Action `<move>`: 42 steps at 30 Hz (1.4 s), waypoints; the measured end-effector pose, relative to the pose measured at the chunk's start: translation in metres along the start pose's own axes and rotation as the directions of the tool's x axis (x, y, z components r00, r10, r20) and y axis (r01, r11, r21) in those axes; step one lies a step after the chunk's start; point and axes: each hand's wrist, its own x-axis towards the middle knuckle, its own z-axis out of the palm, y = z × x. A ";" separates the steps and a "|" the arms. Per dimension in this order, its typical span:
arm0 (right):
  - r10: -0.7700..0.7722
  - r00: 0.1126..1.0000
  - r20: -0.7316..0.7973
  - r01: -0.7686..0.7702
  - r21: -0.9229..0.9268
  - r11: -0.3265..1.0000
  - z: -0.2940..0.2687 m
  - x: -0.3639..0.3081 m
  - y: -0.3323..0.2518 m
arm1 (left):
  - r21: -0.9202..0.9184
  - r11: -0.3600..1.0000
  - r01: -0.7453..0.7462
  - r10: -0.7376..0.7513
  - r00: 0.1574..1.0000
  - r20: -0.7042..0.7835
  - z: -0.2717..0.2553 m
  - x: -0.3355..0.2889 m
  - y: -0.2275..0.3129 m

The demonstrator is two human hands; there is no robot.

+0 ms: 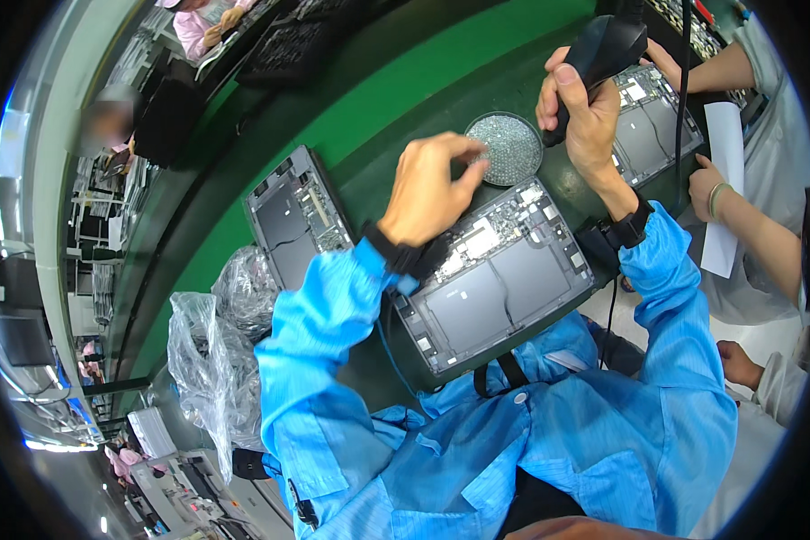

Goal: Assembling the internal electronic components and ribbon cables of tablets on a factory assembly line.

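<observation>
Black tool (605,47) is up near the top right of the view, held above the bench (369,112), with the right hand (589,130) wrapped firmly around its handle. Left hand (427,187) is at the near-left side of a round dish (541,148) full of tiny silvery bits (513,148), fingers curled, thumb and forefinger looking a little apart; can't tell if there's a bit tucked under the other fingers. Right below that, closest to the person, sits an opened laptop (504,292), lying at a slant with its circuit board toward the dish and the flat grey battery toward the body. Second opened laptop (283,223) is off to the left, and a third one (643,130) is on the right, past the right hand. Somebody else's hand (706,189) is near that one, by a white sheet (724,180). Both of the person's own wrists have black bands, and the sleeves are bright blue. Crumpled clear plastic bags (198,360) are piled at the left, just below the second laptop. Way up top left there's another person in pink (192,31).
</observation>
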 end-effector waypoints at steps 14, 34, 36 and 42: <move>0.082 0.995 0.062 -0.085 0.061 0.994 0.001 -0.008 0.017 | 0.009 0.999 0.048 -0.049 0.993 0.107 0.024 -0.040 0.018; 0.130 0.987 0.096 -0.132 0.013 0.991 -0.002 -0.013 0.024 | -0.052 0.998 0.022 -0.017 0.996 0.091 0.024 -0.043 0.014; 0.126 0.987 0.096 -0.128 0.014 0.992 -0.003 -0.014 0.025 | -0.046 0.999 0.006 -0.002 0.996 0.087 0.025 -0.043 0.013; 0.123 0.988 0.095 -0.120 -0.033 0.992 -0.001 -0.014 0.024 | -0.035 0.999 0.023 -0.020 0.996 0.084 0.024 -0.043 0.013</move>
